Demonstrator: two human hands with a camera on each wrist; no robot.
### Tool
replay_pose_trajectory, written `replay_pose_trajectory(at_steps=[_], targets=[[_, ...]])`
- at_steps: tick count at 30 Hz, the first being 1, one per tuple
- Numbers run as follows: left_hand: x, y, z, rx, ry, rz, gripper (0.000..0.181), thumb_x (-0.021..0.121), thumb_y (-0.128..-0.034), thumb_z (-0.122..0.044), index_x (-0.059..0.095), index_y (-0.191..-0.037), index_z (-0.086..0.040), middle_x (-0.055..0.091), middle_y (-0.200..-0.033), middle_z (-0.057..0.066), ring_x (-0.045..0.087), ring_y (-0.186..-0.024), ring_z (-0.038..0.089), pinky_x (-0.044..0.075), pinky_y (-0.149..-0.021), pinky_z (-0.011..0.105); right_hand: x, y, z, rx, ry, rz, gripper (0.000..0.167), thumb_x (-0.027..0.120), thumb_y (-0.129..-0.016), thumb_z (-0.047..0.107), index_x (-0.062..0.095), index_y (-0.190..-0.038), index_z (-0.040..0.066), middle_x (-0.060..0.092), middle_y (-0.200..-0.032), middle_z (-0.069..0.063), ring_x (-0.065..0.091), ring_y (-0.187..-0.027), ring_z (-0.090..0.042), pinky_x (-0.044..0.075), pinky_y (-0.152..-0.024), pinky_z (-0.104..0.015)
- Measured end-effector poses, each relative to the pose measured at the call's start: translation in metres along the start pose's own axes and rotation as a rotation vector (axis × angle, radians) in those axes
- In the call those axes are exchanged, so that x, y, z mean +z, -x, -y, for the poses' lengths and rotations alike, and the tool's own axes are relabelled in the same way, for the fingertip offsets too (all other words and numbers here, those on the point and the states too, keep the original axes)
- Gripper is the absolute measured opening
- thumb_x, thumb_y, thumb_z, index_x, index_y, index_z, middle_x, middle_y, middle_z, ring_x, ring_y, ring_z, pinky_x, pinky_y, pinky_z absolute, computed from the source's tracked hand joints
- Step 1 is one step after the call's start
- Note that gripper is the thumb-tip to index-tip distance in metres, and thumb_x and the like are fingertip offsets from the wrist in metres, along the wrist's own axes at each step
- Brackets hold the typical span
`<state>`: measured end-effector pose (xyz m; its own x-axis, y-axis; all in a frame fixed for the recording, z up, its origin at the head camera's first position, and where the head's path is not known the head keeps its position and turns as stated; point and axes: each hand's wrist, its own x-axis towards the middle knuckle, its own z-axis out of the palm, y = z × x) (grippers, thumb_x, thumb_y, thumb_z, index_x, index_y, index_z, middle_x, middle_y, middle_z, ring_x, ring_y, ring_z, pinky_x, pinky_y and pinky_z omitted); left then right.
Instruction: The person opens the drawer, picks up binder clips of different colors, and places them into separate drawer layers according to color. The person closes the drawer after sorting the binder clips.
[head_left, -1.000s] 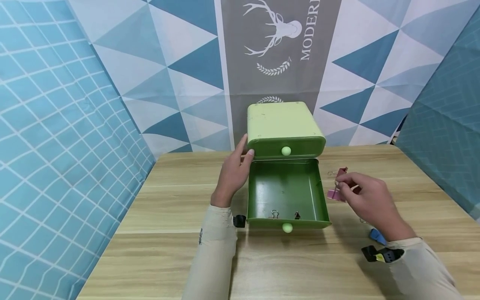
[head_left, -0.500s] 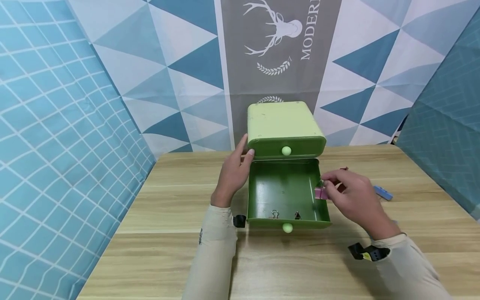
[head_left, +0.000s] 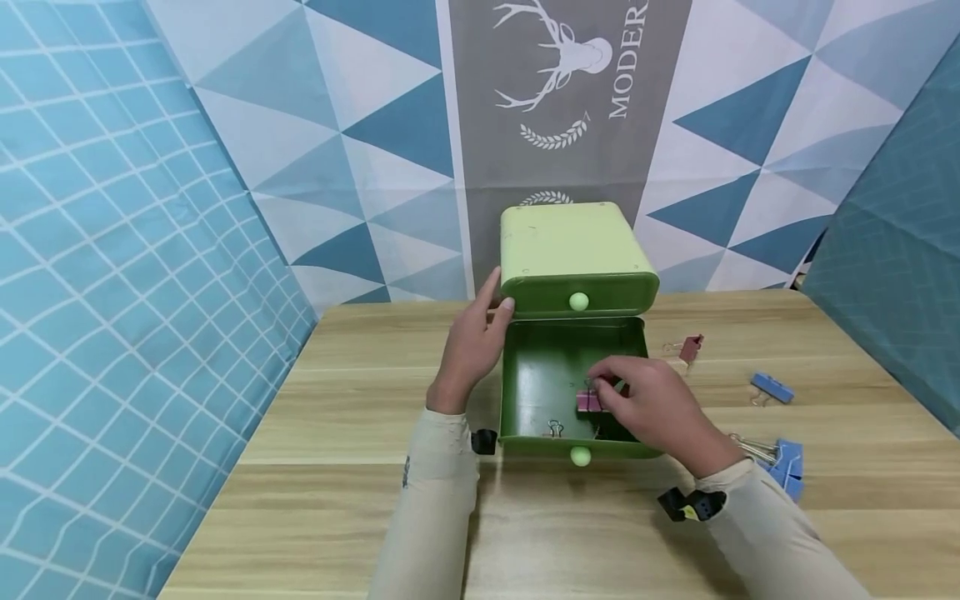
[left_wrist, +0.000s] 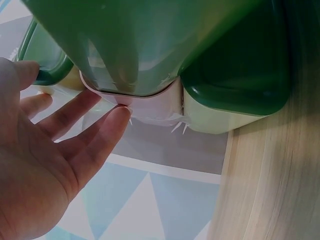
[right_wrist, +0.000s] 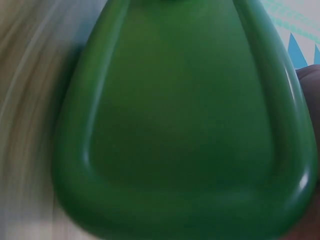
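Note:
A green drawer box (head_left: 577,242) has its lower drawer (head_left: 536,379) pulled out. My left hand (head_left: 471,346) rests with extended fingers against the box's left side; the left wrist view shows the left hand (left_wrist: 60,145) with its fingertips on the box's side. Over the inside of the drawer, my right hand (head_left: 660,408) pinches a pink binder clip (head_left: 588,402) by its wire handle. Near the drawer's front wall lies a small clip (head_left: 555,428), and another beside it is partly hidden. A green front panel (right_wrist: 180,120) fills the right wrist view, blurred.
Right of the drawer, a dark pink clip (head_left: 691,348) lies on the wooden table (head_left: 360,400). Farther right are a blue clip (head_left: 772,387) and, beside my right sleeve, larger blue clips (head_left: 787,468). A patterned cloth (head_left: 397,150) hangs behind.
My right hand has carried the pink clip leftward from the table, past the drawer's right edge, to over its inside. The left hand has kept its place on the box.

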<state>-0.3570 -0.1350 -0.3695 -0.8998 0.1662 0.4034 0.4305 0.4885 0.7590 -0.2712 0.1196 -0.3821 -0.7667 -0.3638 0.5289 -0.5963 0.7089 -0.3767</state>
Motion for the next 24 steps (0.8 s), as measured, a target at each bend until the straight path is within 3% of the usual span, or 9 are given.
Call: replay_pose_trajectory(at_steps=[9, 24], targets=[[0.001, 0.002, -0.003, -0.001, -0.013, -0.009, 0.058, 0.038, -0.1062, -0.052, 0.021, -0.16, -0.038, 0.059, -0.138, 0.003, 0.063, -0.117, 0.021, 0.053, -0.092, 0.046, 0.013, -0.006, 0.01, -0.034, 0.003, 0.04, 0.01, 0.071, -0.093, 0.012, 0.078, -0.099, 0.018, 0.073, -0.092, 0.008, 0.058, -0.068, 0.001, 0.051, -0.062, -0.029], [0.0, 0.002, -0.003, -0.006, -0.01, -0.009, 0.056, 0.038, -0.1064, -0.052, 0.02, -0.159, -0.043, 0.059, -0.138, 0.004, 0.062, -0.118, 0.02, 0.052, -0.092, 0.047, 0.018, -0.007, 0.017, -0.055, 0.006, 0.079, 0.009, 0.074, -0.092, 0.014, 0.078, -0.1, 0.017, 0.074, -0.092, 0.007, 0.052, -0.06, 0.005, 0.049, -0.06, -0.025]])
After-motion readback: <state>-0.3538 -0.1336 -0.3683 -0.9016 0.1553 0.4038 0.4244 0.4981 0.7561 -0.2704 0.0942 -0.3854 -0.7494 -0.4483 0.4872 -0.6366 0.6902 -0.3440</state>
